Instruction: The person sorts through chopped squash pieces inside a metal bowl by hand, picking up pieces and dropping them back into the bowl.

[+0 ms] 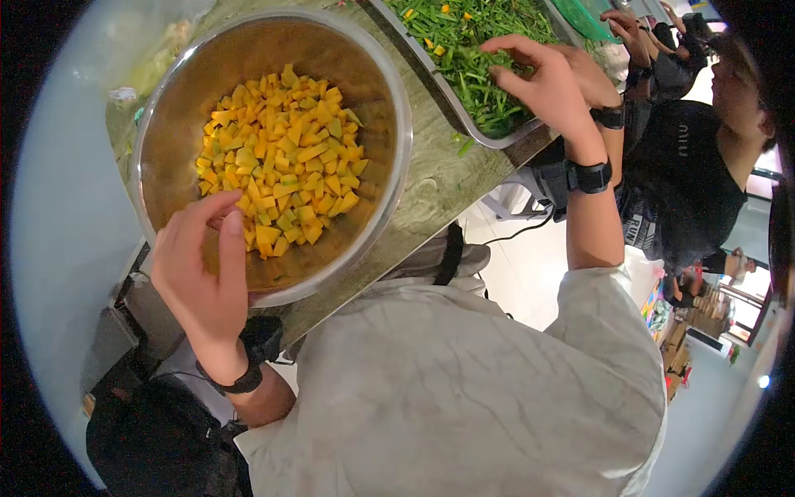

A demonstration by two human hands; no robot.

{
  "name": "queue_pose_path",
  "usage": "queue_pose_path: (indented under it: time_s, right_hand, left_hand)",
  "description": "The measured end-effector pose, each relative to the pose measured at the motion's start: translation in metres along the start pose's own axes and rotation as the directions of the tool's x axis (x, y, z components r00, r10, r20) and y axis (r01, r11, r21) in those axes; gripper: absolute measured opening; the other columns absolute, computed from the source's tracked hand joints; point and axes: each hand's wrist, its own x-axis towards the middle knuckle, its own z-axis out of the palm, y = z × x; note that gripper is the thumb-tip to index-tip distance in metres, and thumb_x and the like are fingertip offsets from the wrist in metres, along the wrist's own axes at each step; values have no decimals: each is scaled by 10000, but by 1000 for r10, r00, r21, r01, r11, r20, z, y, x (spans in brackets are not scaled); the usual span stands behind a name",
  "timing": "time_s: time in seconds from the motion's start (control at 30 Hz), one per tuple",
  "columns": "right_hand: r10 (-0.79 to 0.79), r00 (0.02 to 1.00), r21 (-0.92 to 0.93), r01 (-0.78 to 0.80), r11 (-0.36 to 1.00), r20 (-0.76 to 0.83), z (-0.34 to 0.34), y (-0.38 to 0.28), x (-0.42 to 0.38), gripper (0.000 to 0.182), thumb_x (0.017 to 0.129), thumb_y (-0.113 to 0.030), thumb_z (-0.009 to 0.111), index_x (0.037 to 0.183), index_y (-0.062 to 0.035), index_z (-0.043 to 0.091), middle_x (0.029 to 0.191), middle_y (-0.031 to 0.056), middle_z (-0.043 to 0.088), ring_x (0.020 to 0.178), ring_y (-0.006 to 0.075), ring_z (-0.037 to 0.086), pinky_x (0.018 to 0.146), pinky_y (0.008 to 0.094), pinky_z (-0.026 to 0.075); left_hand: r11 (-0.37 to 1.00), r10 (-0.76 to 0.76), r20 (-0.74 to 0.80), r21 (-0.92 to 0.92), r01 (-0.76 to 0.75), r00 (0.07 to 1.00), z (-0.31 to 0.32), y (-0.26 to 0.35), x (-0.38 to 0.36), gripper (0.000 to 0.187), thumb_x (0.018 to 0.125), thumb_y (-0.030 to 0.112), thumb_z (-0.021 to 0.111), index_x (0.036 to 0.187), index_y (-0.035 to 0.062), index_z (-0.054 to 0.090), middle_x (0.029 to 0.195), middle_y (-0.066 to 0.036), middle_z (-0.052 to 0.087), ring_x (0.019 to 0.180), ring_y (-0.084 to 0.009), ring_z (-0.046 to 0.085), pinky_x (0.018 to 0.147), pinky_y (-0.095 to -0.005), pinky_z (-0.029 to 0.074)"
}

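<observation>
Head view, looking steeply down. Left hand (203, 265) rests at the near rim of a large steel bowl (389, 91), fingers curled loosely inward over the rim, thumb and forefinger close together near the edge of the contents; cannot tell whether a piece is pinched between them. Bowl holds a heap of diced yellow-orange cubes (286, 157), some with green skin edges, piled toward the middle and near side. Bowl sits on a wood-grain table (439, 190), at its near edge. Right hand (542, 79) is extended over a shallow metal tray (464, 116) just beside the bowl, to its right; fingers spread partly and bent downward, tips touching the chopped green stalks (464, 50) that fill the tray; a firm grip on any is not visible. A few yellow bits lie among the greens. Both wrists carry black straps. Another person in a dark shirt (687, 182) stands to the right, beyond the tray, one of their hands (621, 25) near a green basket (584, 16) at the far end.
</observation>
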Motion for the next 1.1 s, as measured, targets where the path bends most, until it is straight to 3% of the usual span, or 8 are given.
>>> queue_pose_path:
  time_s: [0.07,0.17,0.37,0.5,0.8,0.97,1.0,1.1]
  right_hand:
    - [90,996,128,-88,988,-12,-3,11,1,290,964,-177,765,1223,-46,749,1108,67,797,1014,123,717,887,299,557]
    - [103,995,50,-102,994,-14,-11,10,-1,324,965,-228,781,1241,-61,749,1146,99,789,1066,179,731,928,314,555]
    - [-144,986,-267,163,950,87,3,-14,-15,579,900,-357,825,1422,-172,655,1333,142,672,1214,354,667,1005,410,552]
    - [-167,983,-492,184,851,78,31,-5,-8,635,873,-358,823,1440,-178,601,1198,145,641,1129,380,658,919,473,568]
    - [-77,996,-175,84,981,46,16,10,-2,439,858,-122,770,1282,-72,664,1144,197,710,961,383,701,850,449,567]
    - [76,989,66,-68,995,-130,5,20,0,340,941,-112,729,1268,-38,678,1052,30,742,801,111,657,711,280,561]
    - [316,946,302,-279,912,-79,4,9,0,321,982,-109,694,1297,-53,673,1025,-13,691,824,62,631,628,253,551]
    - [405,913,563,-311,766,-47,-2,-3,4,325,994,-94,674,1317,-67,667,1033,5,687,814,75,627,568,250,545]
  left_hand:
    - [1000,2,-6,-16,-2,1000,1,-1,0,149,959,120,690,1071,51,761,917,-115,743,836,-271,710,804,-369,513]
    - [1000,7,1,-30,-7,1000,2,-3,0,150,960,121,689,1071,50,761,922,-114,746,837,-270,711,804,-366,513]
    - [1000,2,16,-23,-2,1000,-1,-2,1,150,959,120,690,1069,47,761,927,-115,749,834,-266,714,800,-360,510]
    - [999,14,1,-46,-14,1000,2,-3,2,145,954,116,689,1059,46,760,916,-111,745,825,-268,714,790,-364,507]
    - [999,17,-5,-48,-17,1000,2,-6,1,155,947,125,688,1074,64,752,892,-97,729,827,-276,702,795,-379,507]
    - [1000,-10,92,3,10,996,-7,-1,2,197,1027,169,638,1118,29,744,997,-121,773,950,-283,729,900,-377,528]
    - [1000,-1,87,17,0,996,-6,-1,3,194,1026,169,639,1114,32,745,997,-120,772,949,-287,728,899,-379,529]
    - [999,37,4,-17,-37,999,-1,-4,3,159,934,123,695,1070,59,750,893,-87,729,830,-275,696,787,-381,499]
